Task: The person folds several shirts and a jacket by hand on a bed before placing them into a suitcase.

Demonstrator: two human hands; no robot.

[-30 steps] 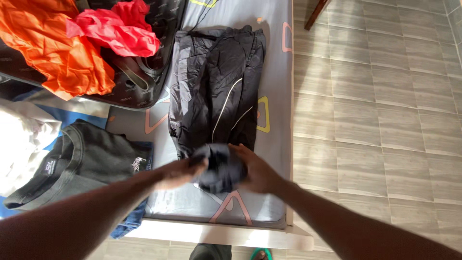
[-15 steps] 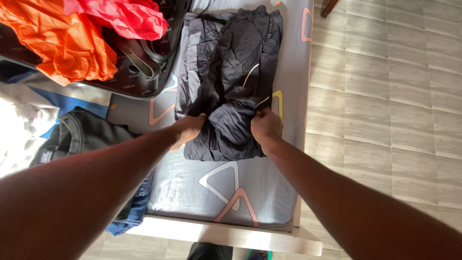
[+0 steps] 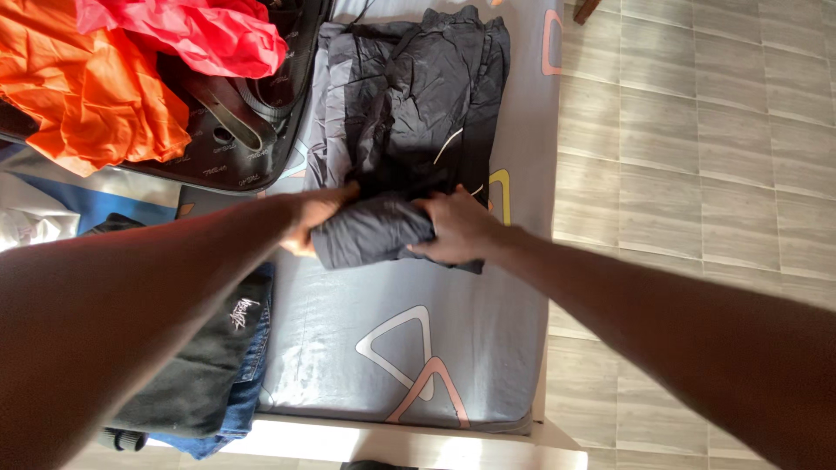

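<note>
In the head view, the left hand (image 3: 315, 216) and right hand (image 3: 455, 228) both gripped the rolled end of the dark track pants (image 3: 409, 130) on the bed (image 3: 453, 348). The rolling step looked half done; next they would need tight, even turns.

1. Both bare forearms reach forward from the lower corners of the view and converge toward the middle.
2. The left hand (image 3: 318, 218) lies knuckles up, wrist straight, its fingers curled under and mostly hidden.
3. The right hand (image 3: 457, 228) lies palm down, its fingers (image 3: 427, 228) bent and spread, pressing toward the left hand.
4. The two hands sit near each other, not touching.
</note>
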